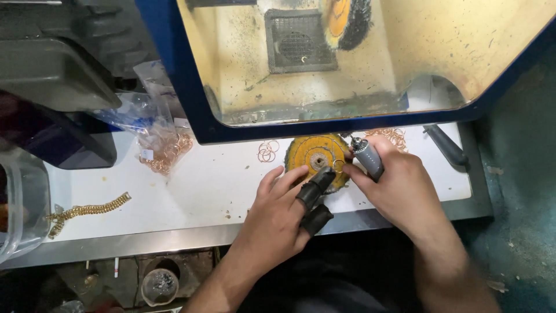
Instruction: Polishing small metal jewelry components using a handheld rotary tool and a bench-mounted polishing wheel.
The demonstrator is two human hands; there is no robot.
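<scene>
My right hand [399, 188] grips a grey pen-shaped rotary tool [366, 157], its tip pointing up and left. My left hand [281, 211] wears black guards on the thumb and forefinger and pinches a small ring [338, 166] against the tool's tip. Both hands work over a yellow cloth buffing wheel [307, 152] that lies flat on the white bench top [197, 185].
A blue-framed polishing hood [191, 110] with a mounted yellow wheel [341, 17] stands behind. Loose copper rings [267, 152], more rings [394, 136], a clear bag of rings [165, 152], a gold chain strip [87, 211], a clear tub [20, 203] and a black handle [446, 145] lie around.
</scene>
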